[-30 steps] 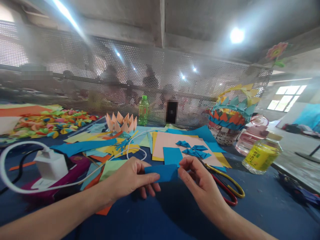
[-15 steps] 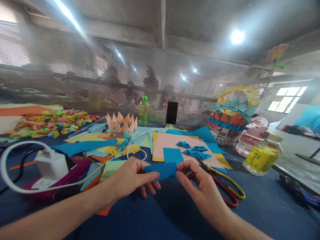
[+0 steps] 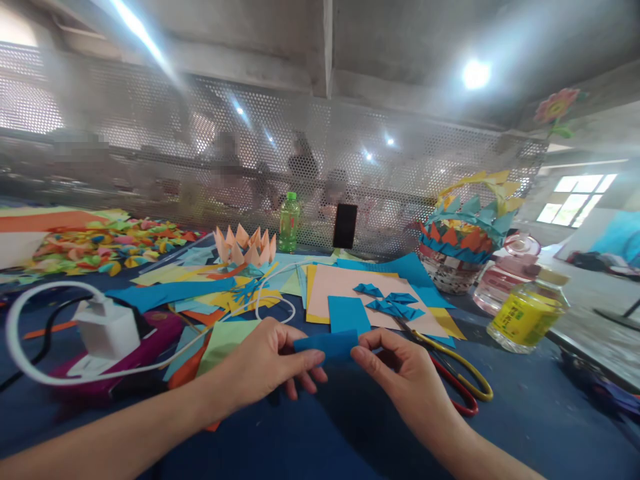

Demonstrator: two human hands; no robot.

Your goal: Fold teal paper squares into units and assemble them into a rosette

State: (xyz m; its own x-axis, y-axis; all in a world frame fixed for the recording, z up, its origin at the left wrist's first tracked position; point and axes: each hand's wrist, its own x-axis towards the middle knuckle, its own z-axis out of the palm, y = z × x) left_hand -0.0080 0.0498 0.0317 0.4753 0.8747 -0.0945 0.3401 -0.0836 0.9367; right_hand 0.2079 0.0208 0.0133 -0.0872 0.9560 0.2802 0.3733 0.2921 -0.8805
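The left hand [image 3: 265, 367] and the right hand [image 3: 400, 380] are both pinching a small folded strip of blue paper [image 3: 326, 347], holding it just above the dark blue table [image 3: 525, 407] in the near middle of the scene. The left thumb and fingers are closing tightly on the strip's left end, the other fingers curling underneath; the right thumb and forefinger are gripping its right end, with the remaining fingers bent loosely inward. Just beyond the strip, a blue paper rectangle [image 3: 349, 313] is lying on a pink sheet [image 3: 335, 283], which is resting on yellow and blue sheets; a few small folded blue pieces [image 3: 393, 303] are sitting on the pink sheet to the right. Scissors with red and yellow handles [image 3: 457, 380] are lying just right of the right hand. Farther right, a glass jar with a yellow label [image 3: 527, 313] is standing near a clear pink-tinted jar [image 3: 503, 273] and a paper-decorated basket [image 3: 460, 247]. To the left, a white charger block [image 3: 105, 327] with a looping white cable [image 3: 30, 373] is sitting on a magenta object. At the far side, an orange paper crown shape [image 3: 245, 243], a green bottle [image 3: 289, 223] and a dark phone [image 3: 345, 227] are standing before a perforated metal screen [image 3: 150, 133]. A heap of colourful folded bits [image 3: 100, 243] is lying at far left.
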